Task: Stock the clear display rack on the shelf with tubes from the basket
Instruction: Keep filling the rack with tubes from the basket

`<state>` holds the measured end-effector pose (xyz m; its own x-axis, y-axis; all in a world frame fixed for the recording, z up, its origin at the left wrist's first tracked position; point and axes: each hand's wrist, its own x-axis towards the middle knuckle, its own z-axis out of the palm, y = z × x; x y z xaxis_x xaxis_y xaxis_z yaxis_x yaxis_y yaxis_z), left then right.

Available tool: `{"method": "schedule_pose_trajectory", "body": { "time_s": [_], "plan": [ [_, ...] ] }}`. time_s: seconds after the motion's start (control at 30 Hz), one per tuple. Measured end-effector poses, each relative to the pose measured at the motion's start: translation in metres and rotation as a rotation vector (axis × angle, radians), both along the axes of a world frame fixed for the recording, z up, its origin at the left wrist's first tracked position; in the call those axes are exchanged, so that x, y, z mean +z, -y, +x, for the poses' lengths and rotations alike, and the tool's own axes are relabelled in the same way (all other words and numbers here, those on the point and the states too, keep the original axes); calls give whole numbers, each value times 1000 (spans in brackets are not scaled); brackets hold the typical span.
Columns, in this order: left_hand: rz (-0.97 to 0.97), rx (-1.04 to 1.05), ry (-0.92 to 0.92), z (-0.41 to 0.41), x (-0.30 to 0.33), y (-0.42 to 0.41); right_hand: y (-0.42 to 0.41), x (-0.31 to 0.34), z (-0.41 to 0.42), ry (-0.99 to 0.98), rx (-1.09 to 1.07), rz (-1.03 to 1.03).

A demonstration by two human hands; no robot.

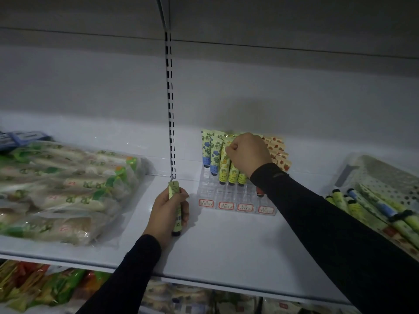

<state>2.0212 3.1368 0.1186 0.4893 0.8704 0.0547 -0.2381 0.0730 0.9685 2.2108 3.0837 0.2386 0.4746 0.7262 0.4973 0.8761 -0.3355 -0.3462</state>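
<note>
Clear display rack (235, 196) sits on the white shelf (226, 245), stepped so tubes stand cap-down in rows; back rows filled, front slots bare. Right hand (248, 152) is fisted at the yellow tubes (233, 171), fingers curled, likely seating one; the grasp itself is hidden. Left hand (169, 214) grips a spare green tube (175, 193) upright, probably staged for the next slot. Basket (374, 168) of tubes lies at right, within reach.
</note>
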Motion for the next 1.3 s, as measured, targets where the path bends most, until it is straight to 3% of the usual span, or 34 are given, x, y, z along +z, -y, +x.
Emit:
{"method": "schedule_pose_trajectory", "body": {
  "time_s": [0.23,0.53,0.83,1.03,1.17,1.3],
  "plan": [
    [12,-2,12,-1,0,0,1,3,1,42,10,-22],
    [12,-42,-43,-3,2,1,31,4,-12,-15,110,101],
    [1,-443,-87,-7,34,17,54,-7,-36,-314,476,-180],
    [372,-318,-343,0,49,32,64,-3,-47,-397,499,-159],
    [433,-308,-359,-1,50,34,69,0,-42,-405,478,-124],
    [376,-355,-272,-3,53,41,73,3,-36,-400,435,-66]
  ]
}}
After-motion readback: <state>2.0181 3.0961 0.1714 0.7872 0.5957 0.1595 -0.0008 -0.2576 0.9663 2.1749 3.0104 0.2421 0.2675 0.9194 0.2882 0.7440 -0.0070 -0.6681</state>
